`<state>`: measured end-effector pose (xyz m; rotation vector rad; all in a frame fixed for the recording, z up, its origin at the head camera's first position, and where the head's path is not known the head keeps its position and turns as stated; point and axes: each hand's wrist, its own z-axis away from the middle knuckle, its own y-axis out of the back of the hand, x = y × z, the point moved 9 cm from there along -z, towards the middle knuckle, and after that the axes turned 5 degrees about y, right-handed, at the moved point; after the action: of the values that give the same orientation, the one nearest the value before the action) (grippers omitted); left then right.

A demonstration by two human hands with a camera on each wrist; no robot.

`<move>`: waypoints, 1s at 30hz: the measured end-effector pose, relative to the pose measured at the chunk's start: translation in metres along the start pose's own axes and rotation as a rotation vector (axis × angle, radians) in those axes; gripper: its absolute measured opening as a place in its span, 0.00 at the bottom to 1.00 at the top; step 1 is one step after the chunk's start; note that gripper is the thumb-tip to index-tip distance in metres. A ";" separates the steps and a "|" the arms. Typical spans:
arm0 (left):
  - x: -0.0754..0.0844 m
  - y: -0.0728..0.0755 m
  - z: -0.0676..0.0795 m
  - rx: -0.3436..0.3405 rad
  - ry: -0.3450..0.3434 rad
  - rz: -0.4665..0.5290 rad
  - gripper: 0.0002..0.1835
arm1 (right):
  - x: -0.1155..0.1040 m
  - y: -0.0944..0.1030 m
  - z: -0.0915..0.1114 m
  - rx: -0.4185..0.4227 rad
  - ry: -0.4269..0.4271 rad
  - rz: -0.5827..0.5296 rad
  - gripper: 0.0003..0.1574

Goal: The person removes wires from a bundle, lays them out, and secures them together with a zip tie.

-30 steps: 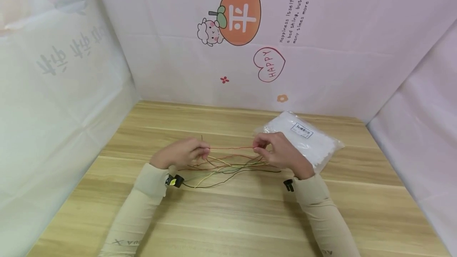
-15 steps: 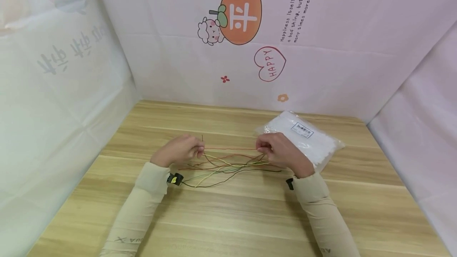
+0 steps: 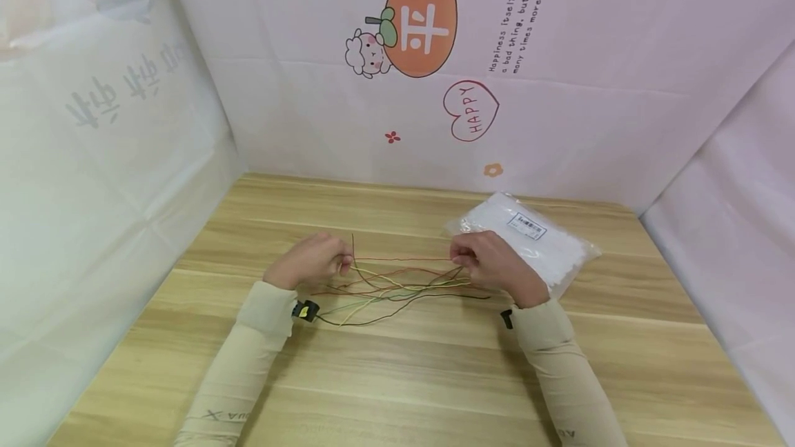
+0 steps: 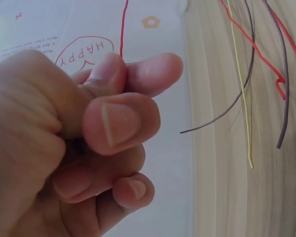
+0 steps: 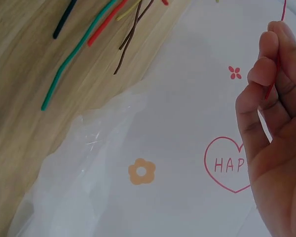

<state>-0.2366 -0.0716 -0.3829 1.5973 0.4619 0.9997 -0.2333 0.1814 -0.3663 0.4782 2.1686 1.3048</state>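
Observation:
A thin red wire [image 3: 402,259] runs nearly straight from hand to hand, just above the other wires. My left hand [image 3: 310,259] pinches its left end between thumb and finger; the other fingers are curled in the left wrist view. My right hand [image 3: 499,267] pinches the right end, and a short red tail [image 5: 270,91] shows past the fingertips in the right wrist view. Beneath lies a loose, crossing bundle of wires, including a yellow wire [image 4: 245,108], a green wire [image 5: 64,64] and a black wire [image 3: 385,318]. Some of their ends are hidden by the hands.
A clear plastic bag of white contents [image 3: 546,254] with a barcode label lies behind the right hand. The wooden table [image 3: 397,378] is bounded by printed white cloth [image 3: 298,123] at the back and both sides. Dark camera mounts sit at both wrists.
My hands have moved slightly apart, the left one leftward and the right one rightward. A longer stretch of the red wire now shows between them. The bundle and the bag have stayed in place.

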 end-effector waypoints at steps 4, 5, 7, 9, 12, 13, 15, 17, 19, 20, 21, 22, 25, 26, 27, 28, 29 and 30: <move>-0.001 -0.001 0.000 -0.010 0.004 0.011 0.18 | 0.004 0.001 0.002 0.005 -0.031 0.012 0.08; -0.002 -0.001 0.000 -0.012 0.006 0.013 0.18 | 0.005 0.001 0.002 0.007 -0.035 0.016 0.07; -0.003 -0.002 -0.001 -0.016 0.007 0.014 0.19 | 0.005 0.001 0.002 0.015 -0.032 0.030 0.06; -0.004 -0.003 0.000 -0.022 0.009 0.017 0.20 | 0.006 0.001 0.003 0.023 -0.027 0.050 0.06; -0.005 -0.004 0.000 -0.036 0.023 0.020 0.20 | 0.008 0.000 0.003 0.026 -0.022 0.078 0.08; -0.006 -0.004 0.000 -0.040 0.029 0.019 0.19 | 0.009 0.000 0.004 0.025 -0.023 0.085 0.08; -0.007 -0.006 0.000 -0.050 0.042 0.018 0.19 | 0.010 -0.001 0.004 0.021 -0.025 0.094 0.09; -0.008 -0.007 0.000 -0.063 0.056 0.018 0.19 | 0.012 -0.002 0.004 0.018 -0.028 0.092 0.09; -0.009 -0.008 0.000 -0.077 0.066 0.017 0.19 | 0.014 -0.002 0.005 0.014 -0.035 0.087 0.08; -0.009 -0.009 0.000 -0.084 0.069 0.017 0.18 | 0.015 -0.003 0.005 0.012 -0.037 0.084 0.08; -0.010 -0.010 0.000 -0.089 0.072 0.015 0.18 | 0.016 -0.003 0.006 0.010 -0.040 0.080 0.08; -0.010 -0.010 0.000 -0.093 0.074 0.015 0.18 | 0.017 -0.003 0.007 0.008 -0.046 0.071 0.07; -0.009 -0.011 0.001 -0.098 0.068 0.014 0.18 | 0.021 -0.005 0.008 0.000 -0.059 0.054 0.08; -0.008 -0.011 0.001 -0.098 0.064 0.015 0.19 | 0.022 -0.006 0.008 -0.005 -0.064 0.046 0.08; -0.008 -0.011 0.001 -0.098 0.060 0.015 0.19 | 0.023 -0.006 0.009 -0.010 -0.072 0.040 0.08; -0.007 -0.011 0.001 -0.100 0.056 0.016 0.19 | 0.025 -0.007 0.010 -0.016 -0.079 0.033 0.08; -0.007 -0.011 0.001 -0.101 0.052 0.016 0.20 | 0.026 -0.008 0.010 -0.023 -0.085 0.029 0.08; -0.007 -0.012 0.001 -0.102 0.048 0.016 0.20 | 0.027 -0.009 0.010 -0.030 -0.092 0.024 0.08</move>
<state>-0.2373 -0.0737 -0.3960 1.4908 0.4240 1.0593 -0.2484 0.1999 -0.3855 0.5428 2.0712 1.3001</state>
